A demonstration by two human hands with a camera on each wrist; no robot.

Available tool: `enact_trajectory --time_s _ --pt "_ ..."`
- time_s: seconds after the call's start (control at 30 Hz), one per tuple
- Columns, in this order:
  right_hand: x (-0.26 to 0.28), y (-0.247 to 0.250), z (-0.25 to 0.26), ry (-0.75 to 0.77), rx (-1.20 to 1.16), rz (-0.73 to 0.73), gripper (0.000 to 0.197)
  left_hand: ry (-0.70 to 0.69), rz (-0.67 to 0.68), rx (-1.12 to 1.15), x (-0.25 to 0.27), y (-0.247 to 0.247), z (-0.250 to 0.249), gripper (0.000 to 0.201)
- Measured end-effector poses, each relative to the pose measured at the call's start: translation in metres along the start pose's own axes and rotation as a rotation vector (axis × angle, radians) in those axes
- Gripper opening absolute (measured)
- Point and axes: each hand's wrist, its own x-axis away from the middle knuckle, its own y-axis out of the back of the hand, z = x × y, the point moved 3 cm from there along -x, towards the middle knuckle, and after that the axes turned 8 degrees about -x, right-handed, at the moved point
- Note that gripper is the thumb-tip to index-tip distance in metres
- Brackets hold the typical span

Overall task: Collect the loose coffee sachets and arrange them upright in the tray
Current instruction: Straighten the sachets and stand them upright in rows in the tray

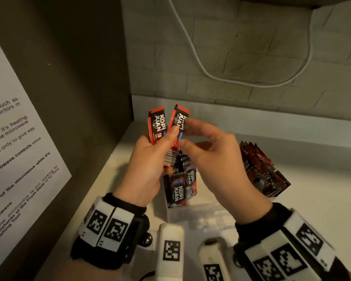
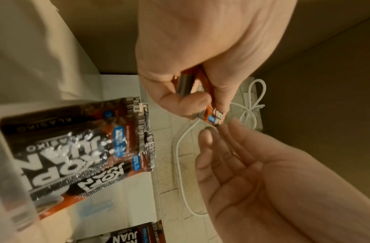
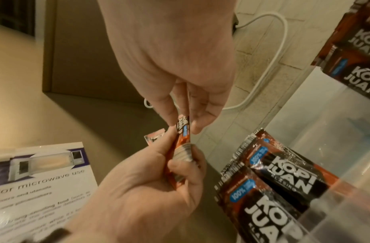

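Observation:
My left hand point(image 1: 166, 142) grips two red-and-black coffee sachets, the left sachet point(image 1: 156, 124) and the right sachet point(image 1: 178, 123), fanned upright above the tray. My right hand point(image 1: 185, 131) is beside the right sachet, fingers loosely curved, index tip touching its top. In the left wrist view the thumb point(image 2: 206, 136) stands off the sachet point(image 2: 216, 117). Below them a clear plastic tray point(image 1: 190, 213) holds several sachets point(image 1: 180, 187) standing upright. More sachets point(image 1: 261, 171) stand bunched at the right. The right wrist view shows the tray sachets point(image 3: 283, 172) close by.
A brown cabinet side point(image 1: 79, 78) with a laminated microwave notice point(image 1: 18, 149) closes off the left. A white cable point(image 1: 201, 63) hangs on the brick wall behind. The white counter point(image 1: 312, 189) stretches to the right.

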Motion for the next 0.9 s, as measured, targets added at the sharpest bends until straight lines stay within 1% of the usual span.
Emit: enact_trajectory --time_s 0.1,0.13,0.17,0.23,0.27,0.3,0.37,0.43,0.47,0.53,0.57,0.63,0.7,0.77,0.83,0.9 --pt "0.002 -0.005 -0.003 -0.041 -0.067 0.000 0.035 0.015 0.043 0.056 0.004 -0.007 -0.003 0.061" --pt "0.002 -0.005 -0.002 -0.041 -0.068 0.003 0.034 0.018 0.056 0.054 0.005 -0.008 -0.003 0.059" --pt "0.003 -0.006 -0.002 -0.032 -0.051 0.004 0.032 0.010 0.074 0.042 0.005 -0.009 -0.003 0.049" --pt "0.001 -0.004 -0.002 -0.020 -0.019 -0.013 0.019 -0.004 0.090 0.017 0.006 -0.010 -0.002 0.024" --pt "0.000 -0.001 -0.004 -0.031 -0.023 -0.032 0.016 -0.003 0.078 0.012 0.005 -0.009 -0.001 0.019" --pt "-0.001 0.003 -0.007 -0.053 -0.043 -0.052 0.018 -0.002 0.060 0.009 0.003 -0.007 0.000 0.018" --pt "-0.004 0.015 -0.012 -0.111 -0.109 -0.074 0.016 0.001 0.011 0.034 -0.001 0.000 -0.002 0.016" --pt "-0.006 0.029 -0.016 -0.161 -0.125 -0.068 0.014 0.016 -0.033 0.101 -0.006 0.008 -0.006 0.007" --pt "-0.006 0.035 -0.019 -0.182 -0.109 -0.058 0.012 0.016 -0.052 0.118 -0.008 0.012 -0.008 0.007" --pt "-0.008 0.046 -0.026 -0.225 -0.021 -0.013 0.007 0.003 -0.087 0.112 -0.011 0.020 -0.010 0.012" --pt "-0.008 0.049 -0.032 -0.251 0.036 0.024 0.008 0.000 -0.105 0.097 -0.012 0.023 -0.010 0.012" --pt "-0.007 0.051 -0.042 -0.310 0.114 0.112 0.017 0.000 -0.127 0.065 -0.015 0.029 -0.009 0.011" --pt "-0.005 0.047 -0.051 -0.382 0.128 0.202 0.023 -0.004 -0.145 0.051 -0.017 0.034 -0.008 0.011" --pt "-0.001 0.040 -0.058 -0.456 0.137 0.272 0.021 -0.009 -0.161 0.040 -0.019 0.037 -0.005 0.011" --pt "0.002 0.033 -0.065 -0.521 0.151 0.307 0.017 -0.011 -0.177 0.034 -0.021 0.038 -0.003 0.009" --pt "0.003 0.028 -0.072 -0.556 0.150 0.305 0.021 -0.008 -0.183 0.033 -0.022 0.038 -0.001 0.007"
